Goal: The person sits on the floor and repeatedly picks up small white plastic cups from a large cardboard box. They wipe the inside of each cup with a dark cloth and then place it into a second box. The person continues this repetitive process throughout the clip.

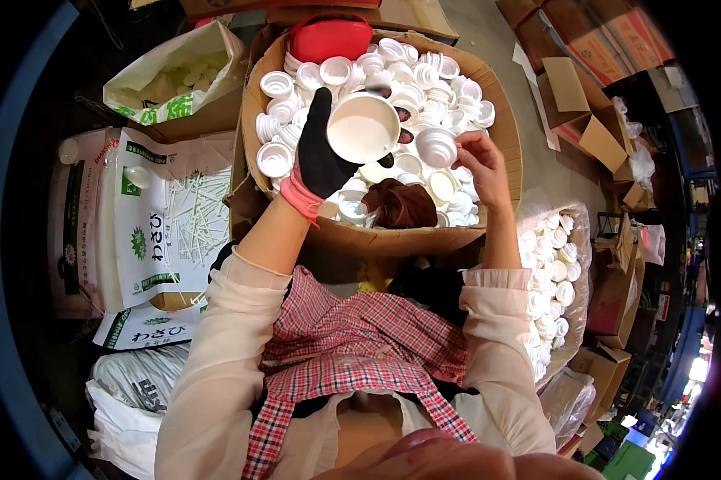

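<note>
My left hand (322, 164), in a black glove with a pink cuff, is closed around a round white plastic cup (364, 130) whose hollow side faces up. Close beside it, the bare fingertips of my right hand (487, 166) pinch a smaller stepped white plastic cap (437, 147) by its edge. Both hands are over a large cardboard box (508, 132) heaped with similar white caps (276, 158). A crumpled dark brown cloth (400, 205) lies on the caps at the near side of the box, and a red pouch (331, 38) rests at its far edge.
Right of me stands a clear-plastic-lined container of white pieces (554, 276). On the left, a printed sheet (140, 216) bears many thin white sticks (196, 210). Behind it is a white bag (176, 68) with pale pieces inside. Open cartons (592, 132) stand at far right.
</note>
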`<state>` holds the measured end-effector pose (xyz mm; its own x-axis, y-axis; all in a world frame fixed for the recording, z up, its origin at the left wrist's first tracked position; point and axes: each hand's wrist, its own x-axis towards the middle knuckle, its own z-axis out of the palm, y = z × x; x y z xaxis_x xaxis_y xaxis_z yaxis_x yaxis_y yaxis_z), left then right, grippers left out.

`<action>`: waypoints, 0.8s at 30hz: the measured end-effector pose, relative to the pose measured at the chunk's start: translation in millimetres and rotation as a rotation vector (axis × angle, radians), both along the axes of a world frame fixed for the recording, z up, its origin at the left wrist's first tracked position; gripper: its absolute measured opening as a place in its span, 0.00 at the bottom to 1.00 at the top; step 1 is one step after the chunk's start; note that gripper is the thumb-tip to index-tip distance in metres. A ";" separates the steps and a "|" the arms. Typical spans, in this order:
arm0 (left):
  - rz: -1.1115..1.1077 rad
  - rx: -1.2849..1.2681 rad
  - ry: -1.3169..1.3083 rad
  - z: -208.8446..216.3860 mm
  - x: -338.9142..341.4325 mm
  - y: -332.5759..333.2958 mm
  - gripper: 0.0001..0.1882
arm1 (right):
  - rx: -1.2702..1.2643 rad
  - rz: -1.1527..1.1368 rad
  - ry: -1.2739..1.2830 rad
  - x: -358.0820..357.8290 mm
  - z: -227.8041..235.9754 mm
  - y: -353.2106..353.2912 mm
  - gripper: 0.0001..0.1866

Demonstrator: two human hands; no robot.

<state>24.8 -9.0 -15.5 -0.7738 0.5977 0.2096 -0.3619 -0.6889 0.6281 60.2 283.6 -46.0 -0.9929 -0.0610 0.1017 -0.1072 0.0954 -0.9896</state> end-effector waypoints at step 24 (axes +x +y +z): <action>-0.186 0.427 -0.185 -8.3 -3.3 11.6 0.35 | 0.390 0.354 0.382 60.6 55.8 -70.0 0.35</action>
<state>21.5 2.6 -23.8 -0.7098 0.6195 0.3352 -0.5813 -0.7839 0.2179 120.8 213.6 9.8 -0.8043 -0.4816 0.3481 -0.5359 0.3347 -0.7751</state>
